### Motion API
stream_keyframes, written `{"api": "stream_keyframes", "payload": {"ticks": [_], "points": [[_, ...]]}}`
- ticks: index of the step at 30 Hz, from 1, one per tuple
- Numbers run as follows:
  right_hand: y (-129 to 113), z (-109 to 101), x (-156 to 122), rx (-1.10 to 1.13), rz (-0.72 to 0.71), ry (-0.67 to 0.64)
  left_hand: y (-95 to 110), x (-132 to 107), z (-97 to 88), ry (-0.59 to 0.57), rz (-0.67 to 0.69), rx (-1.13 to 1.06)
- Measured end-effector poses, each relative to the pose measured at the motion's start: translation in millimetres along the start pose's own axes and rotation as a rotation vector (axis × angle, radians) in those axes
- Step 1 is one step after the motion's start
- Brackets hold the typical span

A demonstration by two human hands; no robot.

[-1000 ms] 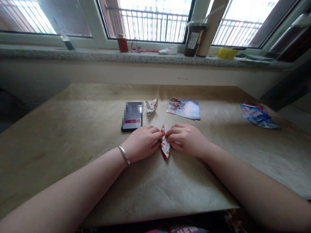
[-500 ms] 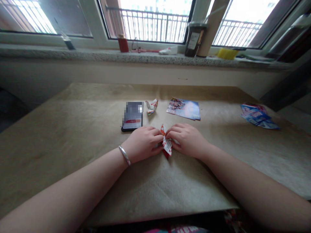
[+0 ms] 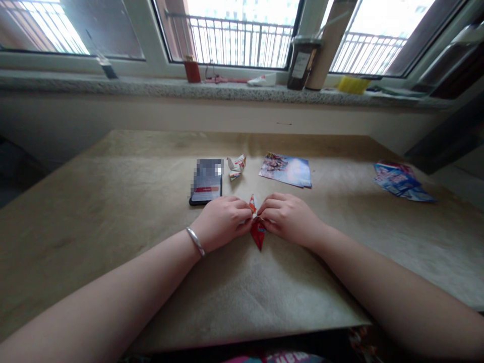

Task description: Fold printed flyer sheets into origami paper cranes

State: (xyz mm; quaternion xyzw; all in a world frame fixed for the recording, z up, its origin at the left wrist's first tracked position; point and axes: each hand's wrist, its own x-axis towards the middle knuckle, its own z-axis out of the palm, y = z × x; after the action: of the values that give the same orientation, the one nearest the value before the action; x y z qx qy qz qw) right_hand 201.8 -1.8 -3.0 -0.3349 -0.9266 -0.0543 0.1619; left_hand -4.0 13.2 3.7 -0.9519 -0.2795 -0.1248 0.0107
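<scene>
A small folded paper piece point(image 3: 258, 235), red with white and orange parts, lies on the table between my hands. Its pointed red end faces me, and an orange-and-white tip sticks out at the far side. My left hand point(image 3: 227, 222), with a silver bangle at the wrist, pinches it from the left. From the right, my right hand point(image 3: 289, 217) grips the paper's middle with thumb and fingertips. The fingers hide the folds at the centre. Just beyond my left hand stands a folded paper bird point(image 3: 237, 167), white with coloured print.
A phone point(image 3: 206, 181) with a blurred screen lies behind my left hand. Flat printed paper sheets point(image 3: 286, 170) rest beyond my right hand, and blue-and-red printed papers point(image 3: 404, 182) lie farther right. Small items line the stone windowsill point(image 3: 151, 88) behind the table point(image 3: 94, 212).
The white printed flap that lay over the near end no longer shows there; the red side is now exposed. Both hands have stayed almost in place.
</scene>
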Motion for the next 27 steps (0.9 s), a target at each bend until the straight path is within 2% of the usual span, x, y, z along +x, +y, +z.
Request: {"api": "stream_keyframes", "payload": {"ticks": [7, 11, 18, 23, 27], "points": [[1.1, 2.1, 1.9, 0.105, 0.042, 0.007, 1.8, 0.4, 1.7, -0.016, -0.005, 0.076], [-1.3, -0.5, 2.4, 0.064, 0.061, -0.014, 3.1, 0.5, 2.0, -0.029, -0.018, 0.135], [-5.4, -2.4, 2.7, -0.073, 0.062, -0.054, 3.8, 0.4, 3.4, 0.018, -0.002, 0.189], [-7.7, 1.2, 5.6, -0.058, 0.101, -0.063, 3.7, 1.3, 3.2, 0.034, -0.008, 0.184], [-7.4, 4.9, 7.1, 0.003, 0.167, -0.037, 3.4, 2.4, 4.9, 0.021, -0.066, 0.094]]}}
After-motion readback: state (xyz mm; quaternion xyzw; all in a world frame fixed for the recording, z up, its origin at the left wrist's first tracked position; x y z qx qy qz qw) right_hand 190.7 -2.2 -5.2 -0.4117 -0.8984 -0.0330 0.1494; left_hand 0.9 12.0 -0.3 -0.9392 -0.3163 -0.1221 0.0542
